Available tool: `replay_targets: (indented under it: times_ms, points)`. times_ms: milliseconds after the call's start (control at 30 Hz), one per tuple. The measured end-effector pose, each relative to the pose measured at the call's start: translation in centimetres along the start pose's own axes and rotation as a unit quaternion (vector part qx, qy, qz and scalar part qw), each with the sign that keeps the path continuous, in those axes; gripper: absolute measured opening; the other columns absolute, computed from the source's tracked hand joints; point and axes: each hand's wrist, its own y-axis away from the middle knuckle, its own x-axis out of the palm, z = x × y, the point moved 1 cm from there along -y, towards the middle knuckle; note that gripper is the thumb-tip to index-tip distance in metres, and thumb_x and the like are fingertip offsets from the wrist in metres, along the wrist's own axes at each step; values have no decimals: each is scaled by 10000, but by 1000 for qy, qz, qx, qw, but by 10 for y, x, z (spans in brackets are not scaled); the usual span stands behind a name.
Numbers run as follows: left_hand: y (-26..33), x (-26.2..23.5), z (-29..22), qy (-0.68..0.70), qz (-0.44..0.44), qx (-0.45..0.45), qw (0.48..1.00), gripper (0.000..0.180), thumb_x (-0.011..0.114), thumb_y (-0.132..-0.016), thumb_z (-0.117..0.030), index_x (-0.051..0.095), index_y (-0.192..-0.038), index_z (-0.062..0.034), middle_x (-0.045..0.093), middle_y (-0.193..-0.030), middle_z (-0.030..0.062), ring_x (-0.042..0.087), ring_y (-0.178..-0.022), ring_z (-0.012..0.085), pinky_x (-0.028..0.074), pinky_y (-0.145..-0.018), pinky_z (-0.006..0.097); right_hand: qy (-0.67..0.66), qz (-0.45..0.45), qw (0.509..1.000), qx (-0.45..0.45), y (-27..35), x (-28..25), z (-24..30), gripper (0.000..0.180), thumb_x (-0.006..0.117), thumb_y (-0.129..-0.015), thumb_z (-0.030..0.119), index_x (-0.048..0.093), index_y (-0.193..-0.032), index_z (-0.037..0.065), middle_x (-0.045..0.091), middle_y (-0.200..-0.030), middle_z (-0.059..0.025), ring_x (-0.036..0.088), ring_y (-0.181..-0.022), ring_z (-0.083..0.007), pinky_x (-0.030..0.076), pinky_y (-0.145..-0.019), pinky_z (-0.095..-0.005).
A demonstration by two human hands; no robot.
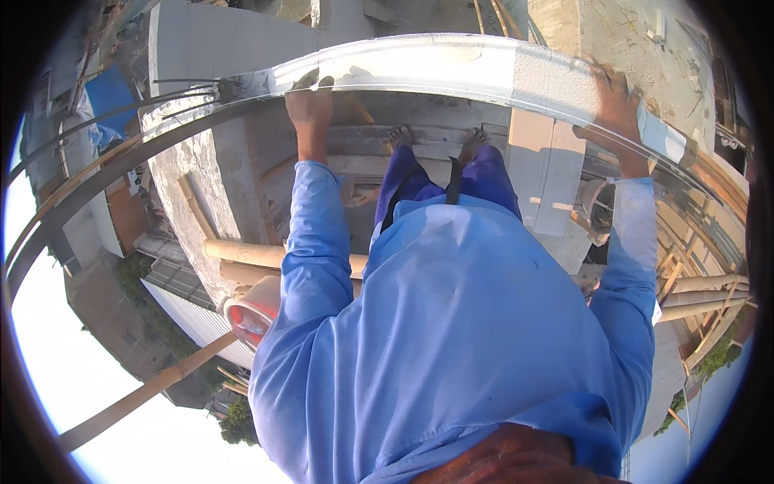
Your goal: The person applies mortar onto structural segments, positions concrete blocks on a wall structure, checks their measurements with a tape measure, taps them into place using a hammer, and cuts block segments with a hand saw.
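Note:
A long white moulding [419,60], bent into an arc by the lens, crosses in front of me. Its left stretch looks smooth; further right the surface is rougher. My left hand [310,113] is closed over the moulding's near edge, left of the middle, with fingers curled and partly hidden. Toward the right end, my right hand [617,117] lies against the rough white surface, fingers spread apart and thumb out to the left. Both arms reach forward in light blue sleeves.
Below the moulding, my bare feet [474,145] stand on boards. A bucket [254,310] and bamboo poles [242,252] are at the left. Rebar [105,109] sticks out at the far left. Bamboo scaffolding [701,294] stands at the right. The building's edge drops to roofs [189,315] below.

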Motion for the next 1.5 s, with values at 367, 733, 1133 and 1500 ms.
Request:
replay_targets:
  times_ms: [367,733,1133,1500]
  points:
    - [-66,14,33,-80,203,7,976,588,775,-646,-399,660,-1058,6,674,-975,198,659,-918,285,502,-818,353,-21,-36,999,-22,-4,12,-10,1082,827,-449,247,324,-1407,282,411,-1337,-100,378,-1279,-296,137,-1077,-620]
    - [-69,26,34,-140,226,-8,964,562,745,-663,-387,666,-1076,-15,676,-1028,155,645,-958,270,469,-862,340,-43,-42,997,-46,0,-21,8,872,740,-635,364,360,-1393,162,350,-1400,-192,274,-1328,-380,148,-1090,-579]
    - [-73,29,37,-121,221,22,968,582,754,-634,-373,660,-1044,30,671,-996,206,645,-948,304,482,-848,360,-74,92,993,23,2,-31,9,867,723,-658,307,321,-1390,77,267,-1447,-223,156,-1363,-428,76,-1083,-630]
    - [-70,28,31,-96,234,39,967,547,731,-654,-337,659,-1035,49,668,-986,221,641,-931,324,480,-853,370,-32,-143,989,-13,10,61,-79,525,622,-778,232,458,-1241,48,391,-1344,-243,304,-1283,-436,197,-1065,-602]
